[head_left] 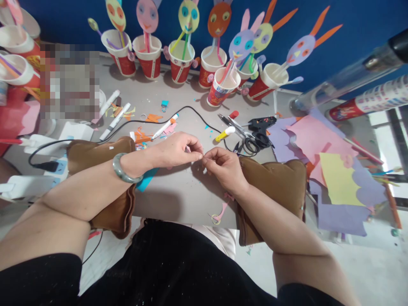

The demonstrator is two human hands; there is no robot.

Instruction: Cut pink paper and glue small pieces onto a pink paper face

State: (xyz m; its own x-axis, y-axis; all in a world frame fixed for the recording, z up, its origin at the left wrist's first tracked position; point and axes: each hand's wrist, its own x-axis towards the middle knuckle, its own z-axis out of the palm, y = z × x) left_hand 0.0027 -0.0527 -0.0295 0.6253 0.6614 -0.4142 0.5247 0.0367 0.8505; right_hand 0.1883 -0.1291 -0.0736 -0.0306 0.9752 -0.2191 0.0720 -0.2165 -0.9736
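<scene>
My left hand and my right hand meet fingertip to fingertip above the middle of the grey table. Both are pinched closed. Whatever sits between the fingers is too small and too covered to name. A bit of pink shows behind the left fingers. Just beyond the hands lie a yellow marker with a white cap, scissors and a black glue gun. A white pen rests among orange and pink paper scraps. Part of a blue paper piece shows below my left wrist.
Paper cups with animal faces line the blue wall. Brown cushions sit under both forearms. Coloured paper sheets pile up at right, near a clear tube. A black cable crosses the table from a power strip.
</scene>
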